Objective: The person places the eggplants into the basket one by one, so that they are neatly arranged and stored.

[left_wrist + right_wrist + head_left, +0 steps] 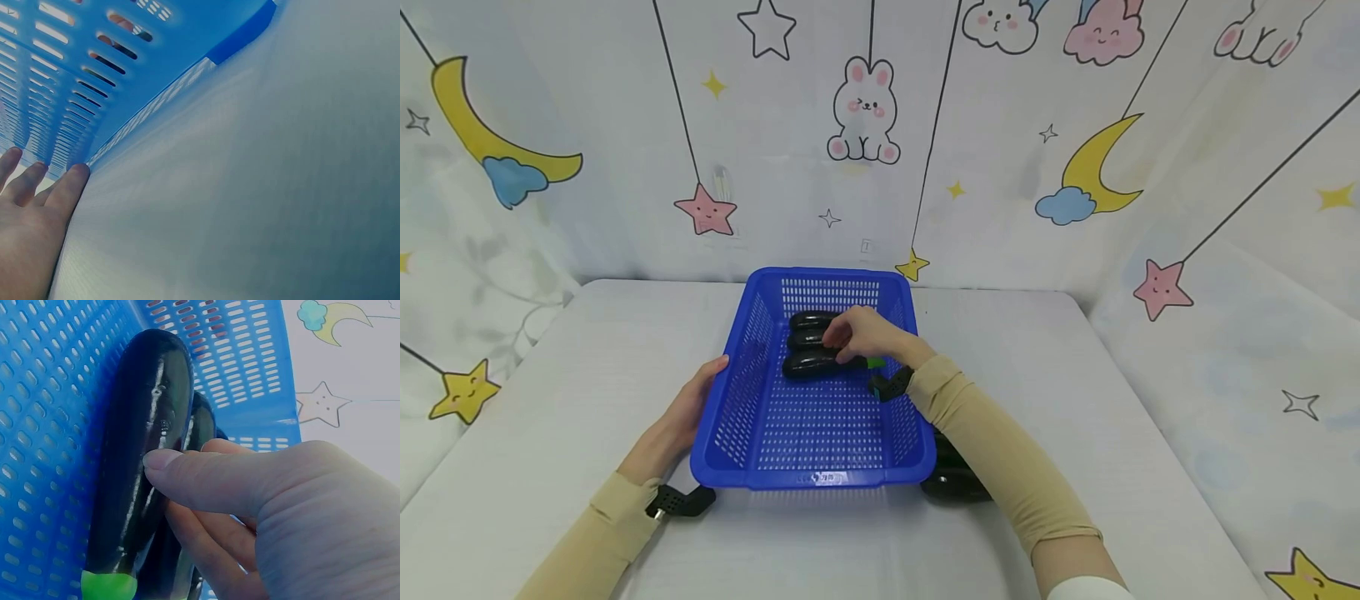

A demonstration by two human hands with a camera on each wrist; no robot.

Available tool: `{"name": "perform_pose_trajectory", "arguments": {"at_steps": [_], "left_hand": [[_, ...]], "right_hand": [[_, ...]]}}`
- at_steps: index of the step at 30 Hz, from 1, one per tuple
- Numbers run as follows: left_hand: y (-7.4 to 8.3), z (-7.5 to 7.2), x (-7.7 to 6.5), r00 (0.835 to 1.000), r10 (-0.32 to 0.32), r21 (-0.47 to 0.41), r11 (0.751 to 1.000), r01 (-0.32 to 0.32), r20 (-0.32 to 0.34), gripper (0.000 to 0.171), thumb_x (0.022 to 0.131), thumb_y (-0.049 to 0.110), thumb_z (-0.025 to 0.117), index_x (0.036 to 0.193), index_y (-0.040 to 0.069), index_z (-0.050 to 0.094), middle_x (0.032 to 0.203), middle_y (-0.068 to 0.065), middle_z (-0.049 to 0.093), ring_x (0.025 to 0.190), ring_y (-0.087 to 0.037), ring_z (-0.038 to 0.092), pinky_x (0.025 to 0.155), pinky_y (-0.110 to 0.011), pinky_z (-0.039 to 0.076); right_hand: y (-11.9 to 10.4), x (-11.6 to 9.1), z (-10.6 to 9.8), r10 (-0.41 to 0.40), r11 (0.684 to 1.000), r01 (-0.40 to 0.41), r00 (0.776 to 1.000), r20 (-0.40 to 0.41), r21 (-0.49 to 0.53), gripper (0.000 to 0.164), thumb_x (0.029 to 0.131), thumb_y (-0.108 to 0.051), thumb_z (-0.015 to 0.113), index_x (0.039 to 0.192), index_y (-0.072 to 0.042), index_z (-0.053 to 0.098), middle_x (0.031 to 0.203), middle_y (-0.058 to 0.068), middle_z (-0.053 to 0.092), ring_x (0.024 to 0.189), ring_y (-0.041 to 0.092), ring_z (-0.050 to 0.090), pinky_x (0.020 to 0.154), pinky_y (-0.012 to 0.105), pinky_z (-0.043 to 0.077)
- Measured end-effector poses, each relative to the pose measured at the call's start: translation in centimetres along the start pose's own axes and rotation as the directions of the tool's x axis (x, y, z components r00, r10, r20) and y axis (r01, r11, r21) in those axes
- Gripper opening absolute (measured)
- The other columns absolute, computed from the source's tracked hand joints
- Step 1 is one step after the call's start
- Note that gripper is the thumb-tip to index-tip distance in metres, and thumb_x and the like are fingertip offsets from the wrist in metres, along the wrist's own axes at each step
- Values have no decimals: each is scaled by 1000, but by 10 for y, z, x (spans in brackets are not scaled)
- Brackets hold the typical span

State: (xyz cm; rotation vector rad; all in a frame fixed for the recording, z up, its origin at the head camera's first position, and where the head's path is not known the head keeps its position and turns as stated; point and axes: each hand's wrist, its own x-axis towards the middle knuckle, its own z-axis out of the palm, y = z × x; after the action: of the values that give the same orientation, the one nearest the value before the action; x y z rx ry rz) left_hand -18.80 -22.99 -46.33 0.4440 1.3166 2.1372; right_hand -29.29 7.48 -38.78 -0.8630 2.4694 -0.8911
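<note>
Blue basket (820, 425) — right hand (867, 333) touching eggplant (808, 364), well off near rim (790, 480).

Glossy, smooth eggplants (812, 364) in a plastic basket (820, 429), matt cloth sleeves (1007, 454).

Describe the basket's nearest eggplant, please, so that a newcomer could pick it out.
Find the blue basket on the table. Inside, three dark eggplants lie side by side. Choose the nearest eggplant, the only one whose green cap shows in the head view.
</note>
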Motion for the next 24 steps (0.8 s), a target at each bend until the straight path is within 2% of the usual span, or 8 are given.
{"name": "perform_pose_trajectory", "arguments": {"at_steps": [6,13,20,24], "left_hand": [[-1,1,0,1000,-8,2,1000,8,-23,54,106,47,26,149,15,26,120,-6,62,101,-16,66,81,-34,58],[-1,2,1,998,-14,23,1000,16,-57,63,106,49,26,153,9,12,121,-6,59,101,-17,65,81,-35,57],[0,3,1,999,-7,41,999,9,-52,63,105,49,27,153,11,13,122,-7,59,102,-16,64,82,-35,57],[-2,3,0,1000,-4,6,1000,4,-28,59,106,47,25,152,12,16,121,-7,60,102,-17,65,82,-34,57]], "right_hand": [[1,0,0,4,1000,-4,1000,7,13,32,83,3,78,114,-3,72,110,11,73,101,20,68,89,28,55],[2,0,0,-16,1000,16,1000,12,18,32,83,2,78,114,-3,72,109,10,74,100,18,69,88,27,56],[0,-1,-1,-20,1000,19,1000,11,24,30,84,0,78,114,-4,72,110,10,73,100,17,68,89,27,55],[-1,-2,-1,-53,995,54,999,-12,88,30,86,-4,77,116,-3,71,114,13,72,101,16,69,89,27,55]]}}
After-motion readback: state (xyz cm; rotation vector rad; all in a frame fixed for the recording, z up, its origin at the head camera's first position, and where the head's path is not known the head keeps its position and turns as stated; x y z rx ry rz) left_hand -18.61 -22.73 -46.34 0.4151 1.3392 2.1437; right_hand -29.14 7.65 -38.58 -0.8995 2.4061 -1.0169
